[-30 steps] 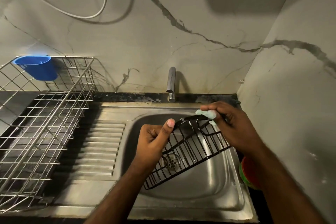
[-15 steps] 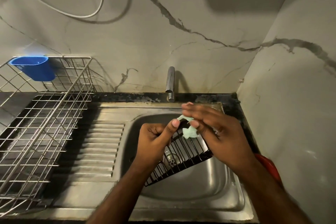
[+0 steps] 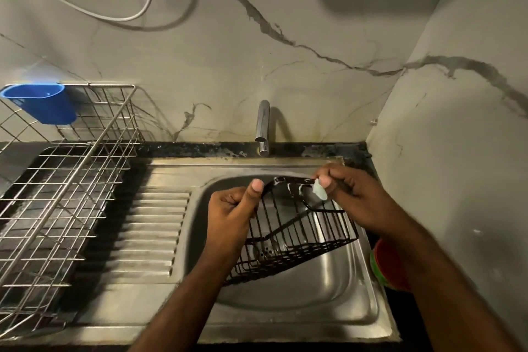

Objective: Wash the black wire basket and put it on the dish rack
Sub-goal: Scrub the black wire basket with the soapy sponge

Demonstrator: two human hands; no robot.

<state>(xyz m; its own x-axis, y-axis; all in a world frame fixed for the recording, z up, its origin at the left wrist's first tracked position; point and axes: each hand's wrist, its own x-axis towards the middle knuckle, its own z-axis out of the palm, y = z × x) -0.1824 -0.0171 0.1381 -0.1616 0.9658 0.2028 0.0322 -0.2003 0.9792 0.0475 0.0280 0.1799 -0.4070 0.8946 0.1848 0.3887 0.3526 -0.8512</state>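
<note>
Flanking sink: dish rack left, tap behind, wall right.

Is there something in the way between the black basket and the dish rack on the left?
Nothing visible. The black wire basket, held over the sink by the left hand, has only the bare ribbed drainboard between it and the dish rack.
</note>
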